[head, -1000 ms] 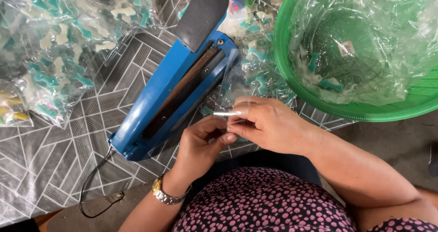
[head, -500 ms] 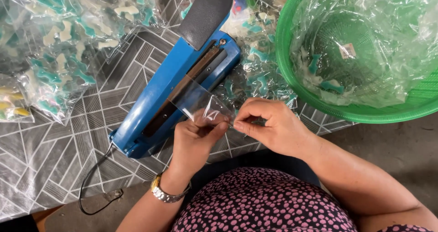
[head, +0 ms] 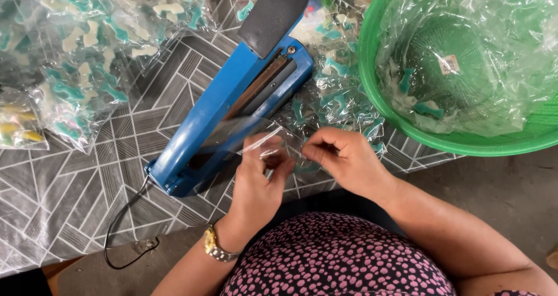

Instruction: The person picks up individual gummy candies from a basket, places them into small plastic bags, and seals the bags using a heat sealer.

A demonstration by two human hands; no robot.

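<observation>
Patterned tablecloth (head: pixel 70 209), hands pinching clear bag (head: pixel 256 136)

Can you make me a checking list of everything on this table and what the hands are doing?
Surface: table under a grey geometric-patterned cover.
Job's things: small clear plastic bag; blue heat sealer, arm raised.
Clutter: bags of teal and white pieces; green basket lined with clear plastic.
Hands: left hand and right hand both pinch the bag.
Cables: black cord hangs from the sealer.
Surroundings: grey floor.
</observation>
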